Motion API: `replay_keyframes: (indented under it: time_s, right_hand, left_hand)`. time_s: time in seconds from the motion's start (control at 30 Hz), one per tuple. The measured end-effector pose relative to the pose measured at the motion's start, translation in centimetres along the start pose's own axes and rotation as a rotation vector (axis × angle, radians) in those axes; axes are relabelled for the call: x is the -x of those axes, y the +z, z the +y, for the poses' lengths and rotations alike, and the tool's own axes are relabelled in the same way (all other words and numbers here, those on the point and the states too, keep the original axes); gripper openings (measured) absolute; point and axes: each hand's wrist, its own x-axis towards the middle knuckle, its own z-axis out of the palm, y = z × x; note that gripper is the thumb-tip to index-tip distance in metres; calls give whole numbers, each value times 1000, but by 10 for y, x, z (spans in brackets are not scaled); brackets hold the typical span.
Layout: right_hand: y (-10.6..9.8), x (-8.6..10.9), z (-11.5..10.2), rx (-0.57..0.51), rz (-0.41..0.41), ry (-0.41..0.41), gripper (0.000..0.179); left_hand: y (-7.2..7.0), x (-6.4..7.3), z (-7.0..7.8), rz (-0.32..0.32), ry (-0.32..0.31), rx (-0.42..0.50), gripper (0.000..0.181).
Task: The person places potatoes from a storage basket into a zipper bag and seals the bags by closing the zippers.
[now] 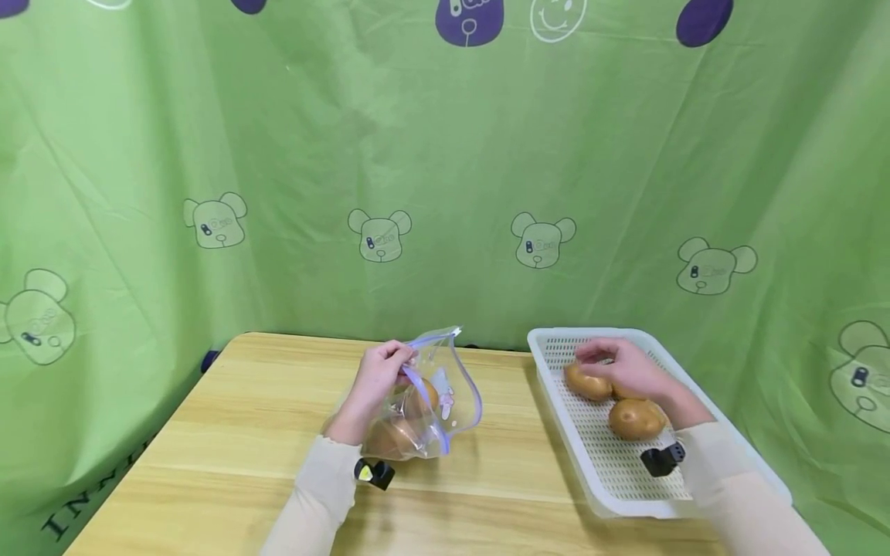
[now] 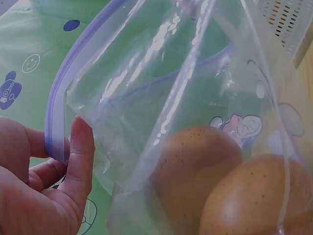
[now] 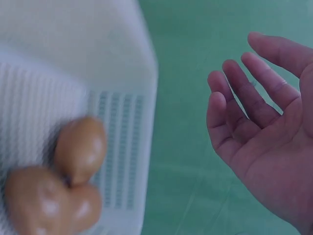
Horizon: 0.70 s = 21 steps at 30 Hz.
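Note:
My left hand (image 1: 378, 374) pinches the purple-edged rim of a clear zip bag (image 2: 132, 78) between thumb and fingers. The bag's mouth gapes toward the right. Inside it lie two brown potatoes, a rear potato (image 2: 195, 161) and a front potato (image 2: 259, 200), both speckled with dark dots. Over the white basket hovers my right hand (image 1: 629, 371), holding nothing, its fingers loosely bent and spread in the right wrist view. Beneath it in the basket are a near potato (image 1: 636, 419), a far potato (image 1: 587, 384) and a third, mostly covered by the hand in the head view.
The white perforated basket (image 1: 647, 508) stands at the right of the wooden table (image 1: 229, 432), its walls raised around the potatoes. A green printed curtain (image 1: 452, 154) hangs behind the table and along both sides.

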Motion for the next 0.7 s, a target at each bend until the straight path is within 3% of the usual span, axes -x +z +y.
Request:
replay_keyframes:
  time_s: [0.2,0.37,0.47,0.7]
  right_hand:
    - [-12,10,35,26,-66,38,39]
    - [-18,16,65,54,-135,25,42]
    - [-21,19,77,82,-166,14,43]
    - [-20,25,98,105,-241,95,54]
  left_hand:
    - [-1,-1,-2,-3,-2,-2,21]
    - [-2,-1,-2,-2,4,-8,20]
    - [-2,0,-2,1,8,-8,20]
    - [-3,0,-2,-5,21,-8,21]
